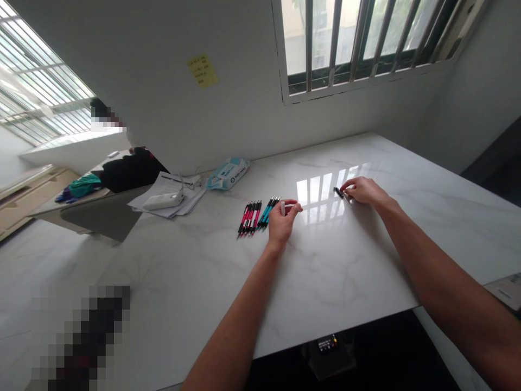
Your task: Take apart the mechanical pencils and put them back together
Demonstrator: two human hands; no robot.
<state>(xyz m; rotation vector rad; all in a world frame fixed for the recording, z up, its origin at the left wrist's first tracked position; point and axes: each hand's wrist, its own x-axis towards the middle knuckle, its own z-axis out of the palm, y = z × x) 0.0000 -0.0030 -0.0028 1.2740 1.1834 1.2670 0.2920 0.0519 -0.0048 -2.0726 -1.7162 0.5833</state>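
Marble worktop (334,271) fills my remote view, and the work in hand sits at the fingertips. My left hand (281,221) pinches a slim white tube (282,208), perhaps a pen part, held upright; my right hand (364,191) pinches a dark pen piece (338,192) against the stone. Just left of the tube lie teal-and-black pens (267,212) and red-and-black pens (249,217) in side-by-side rows, then a packet of wipes (228,174) and loose papers (166,195), with a yellow sticky note (202,70) on the wall beyond.
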